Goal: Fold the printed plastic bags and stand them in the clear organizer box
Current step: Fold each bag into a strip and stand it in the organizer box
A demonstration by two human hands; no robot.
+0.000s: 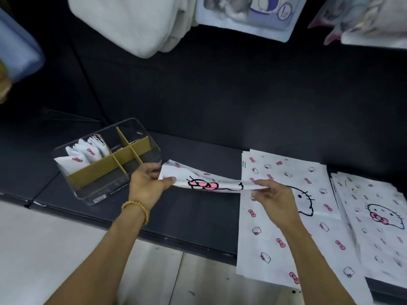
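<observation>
A white plastic bag (207,182) printed with a cat face and pink bows is folded into a long strip and held just above the dark surface. My left hand (147,183) pinches its left end, and my right hand (273,199) pinches its right end. To the left stands the clear organizer box (123,190) with tan cardboard dividers; several folded bags (86,154) stand in its back-left compartment. A flat stack of unfolded printed bags (286,221) lies under my right hand.
A second stack of printed bags (378,225) lies at the far right. The dark mat (198,216) ends at a front edge above a light floor. White towels (132,23) and packaged goods (253,14) hang above the back.
</observation>
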